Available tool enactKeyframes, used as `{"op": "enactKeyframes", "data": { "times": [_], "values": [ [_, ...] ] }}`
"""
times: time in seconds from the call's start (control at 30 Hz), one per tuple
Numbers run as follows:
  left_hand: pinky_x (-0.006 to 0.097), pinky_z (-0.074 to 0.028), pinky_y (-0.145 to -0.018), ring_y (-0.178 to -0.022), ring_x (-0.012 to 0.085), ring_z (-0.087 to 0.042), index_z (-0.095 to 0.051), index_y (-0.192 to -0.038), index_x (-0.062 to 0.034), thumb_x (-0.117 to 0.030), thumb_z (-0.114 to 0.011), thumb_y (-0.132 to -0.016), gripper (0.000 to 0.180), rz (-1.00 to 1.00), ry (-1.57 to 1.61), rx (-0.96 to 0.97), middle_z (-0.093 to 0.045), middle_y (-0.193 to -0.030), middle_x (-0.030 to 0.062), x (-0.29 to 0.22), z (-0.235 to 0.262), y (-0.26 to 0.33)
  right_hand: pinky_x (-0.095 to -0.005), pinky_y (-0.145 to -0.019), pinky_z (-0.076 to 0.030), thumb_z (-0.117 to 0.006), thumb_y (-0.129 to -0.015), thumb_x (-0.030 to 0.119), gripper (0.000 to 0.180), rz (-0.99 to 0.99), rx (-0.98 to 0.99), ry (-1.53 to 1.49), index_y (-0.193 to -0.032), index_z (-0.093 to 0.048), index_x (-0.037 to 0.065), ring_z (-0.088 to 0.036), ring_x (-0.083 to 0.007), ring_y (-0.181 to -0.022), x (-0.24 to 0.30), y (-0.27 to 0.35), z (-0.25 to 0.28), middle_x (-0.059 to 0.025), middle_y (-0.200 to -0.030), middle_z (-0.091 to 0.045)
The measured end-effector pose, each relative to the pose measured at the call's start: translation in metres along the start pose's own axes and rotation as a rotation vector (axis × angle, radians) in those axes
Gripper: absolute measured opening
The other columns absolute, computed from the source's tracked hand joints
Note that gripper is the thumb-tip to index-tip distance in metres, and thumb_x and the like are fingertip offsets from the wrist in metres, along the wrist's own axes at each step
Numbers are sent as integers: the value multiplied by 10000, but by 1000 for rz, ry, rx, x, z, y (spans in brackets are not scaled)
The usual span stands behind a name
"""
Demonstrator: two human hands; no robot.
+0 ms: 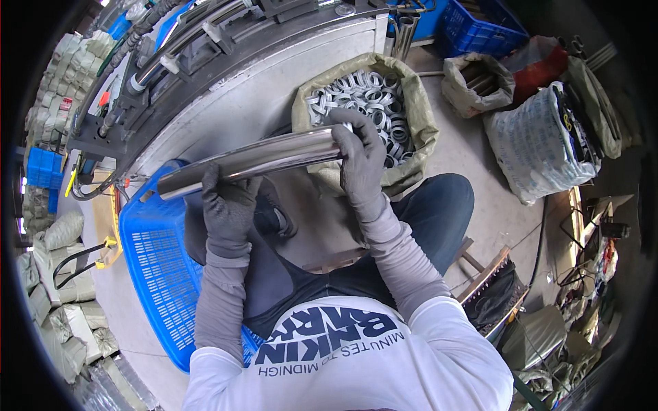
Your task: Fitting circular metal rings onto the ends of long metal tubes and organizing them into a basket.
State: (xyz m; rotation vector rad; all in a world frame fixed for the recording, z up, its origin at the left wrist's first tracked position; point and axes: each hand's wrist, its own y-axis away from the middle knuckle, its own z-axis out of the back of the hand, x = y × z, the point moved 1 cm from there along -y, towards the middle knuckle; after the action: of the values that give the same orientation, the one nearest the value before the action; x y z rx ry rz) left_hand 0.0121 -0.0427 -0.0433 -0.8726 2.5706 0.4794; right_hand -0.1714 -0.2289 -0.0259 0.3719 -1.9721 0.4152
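A shiny metal tube [264, 157] lies slantwise across both my grey-gloved hands, above my lap. My left hand [229, 209] grips it from below near its left end, with the thumb against its side. At the tube's right end my right hand [360, 154] is closed, with its fingers bent around the end. A small pale piece shows between those fingers; I cannot tell whether it is a ring. Just beyond the right hand stands an open woven sack [418, 113] full of grey metal rings [373, 96].
A blue plastic basket [154, 274] stands by my left leg. Along the far left runs a machine bench [233, 65] with metal rods. Sacks [528, 144] and a blue crate [473, 31] are at the far right. Wrapped bundles [68, 274] are stacked at the left.
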Motion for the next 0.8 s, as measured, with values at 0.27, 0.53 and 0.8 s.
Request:
{"op": "enactKeyframes", "data": {
  "times": [0.27,0.53,0.8],
  "values": [
    [610,-453,-1167,-1372,329,-573,-609,-1316,-43,-226,-697,-1013,365,-14,56,-24,-640,-1403,171,26,-11,15,-262,-863,-499,-616,-996,78,232,88,-133,12,-1178,-710,-28,-646,-123,-954,-5,-6,6,-72,-1064,-722],
    [594,-460,-1146,-1347,321,-576,-631,-1319,-45,-297,-607,-1053,367,-190,-77,167,-628,-1426,167,-21,4,-6,-288,-928,-515,-614,-1032,163,303,-82,25,-147,-1257,-683,-27,-660,-169,-1083,-10,-11,-13,-106,-1162,-717],
    [366,-592,-871,-938,248,-738,-679,-1283,-11,-17,-644,-950,335,-442,-1520,-143,-735,-1076,201,-167,-114,60,-400,-987,-531,-645,-956,415,479,-261,-20,850,-1174,-750,2,-725,-354,-1093,-180,-89,96,-256,-1145,-755]
  ]
}}
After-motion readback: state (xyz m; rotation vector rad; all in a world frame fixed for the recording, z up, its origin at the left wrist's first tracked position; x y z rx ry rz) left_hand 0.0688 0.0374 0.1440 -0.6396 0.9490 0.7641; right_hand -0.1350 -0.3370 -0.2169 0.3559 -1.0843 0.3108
